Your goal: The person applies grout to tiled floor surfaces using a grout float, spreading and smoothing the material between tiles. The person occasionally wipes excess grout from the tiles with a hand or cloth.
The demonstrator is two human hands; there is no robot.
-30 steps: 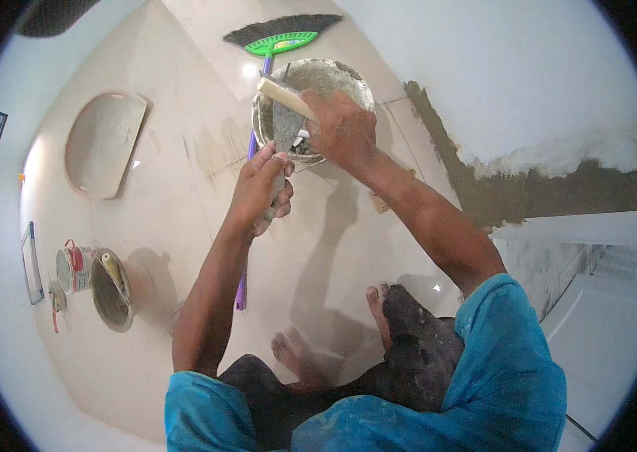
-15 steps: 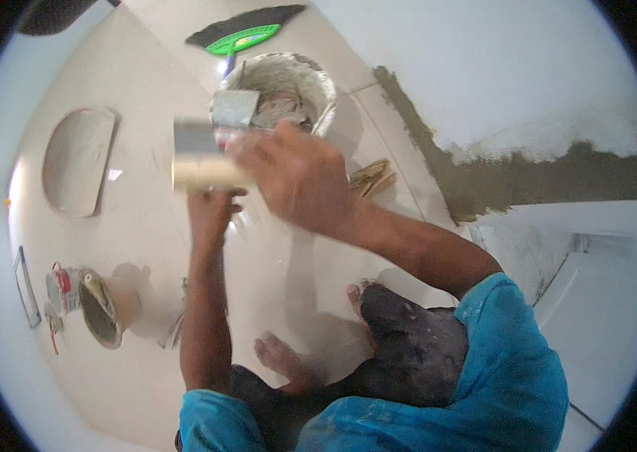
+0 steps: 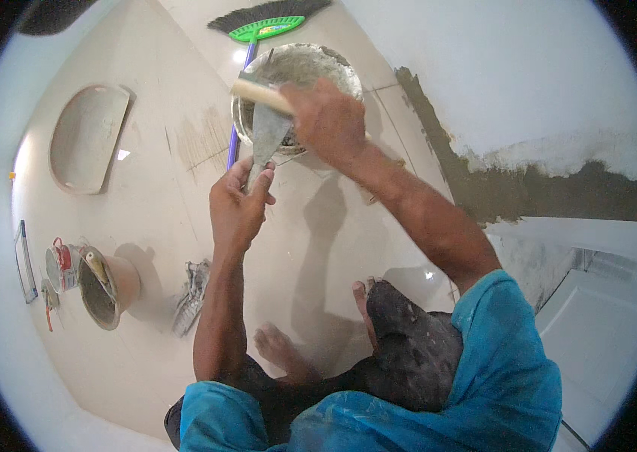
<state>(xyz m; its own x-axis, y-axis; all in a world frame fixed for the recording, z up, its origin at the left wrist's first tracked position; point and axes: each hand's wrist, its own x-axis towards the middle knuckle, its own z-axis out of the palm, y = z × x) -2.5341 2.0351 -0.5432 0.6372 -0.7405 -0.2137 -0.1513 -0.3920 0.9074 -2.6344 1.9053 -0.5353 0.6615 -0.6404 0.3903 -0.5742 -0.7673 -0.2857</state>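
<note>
My left hand [image 3: 239,200] is closed around the handle of a putty knife [image 3: 268,135], whose grey, flared blade points up and away. Just beyond, my right hand [image 3: 328,124] grips a wide scraper with a pale wooden back [image 3: 262,95]. The scraper lies across the upper part of the putty knife's blade; whether they touch I cannot tell. Both tools are over the near side of a round bucket [image 3: 352,75] crusted with grey mortar. My right hand hides part of the bucket's inside.
Behind the bucket lies a green-headed broom [image 3: 267,29] with a purple handle. A half-round tray [image 3: 81,139], a tan bucket [image 3: 124,282], a small pail [image 3: 61,267] and a crumpled cloth [image 3: 192,297] are on the left. Wet mortar [image 3: 559,192] bands the wall at right.
Both hands have moved up and toward the bucket. The scraper has turned from showing its broad face to nearly edge-on, and the putty knife's blade now shows below it.
</note>
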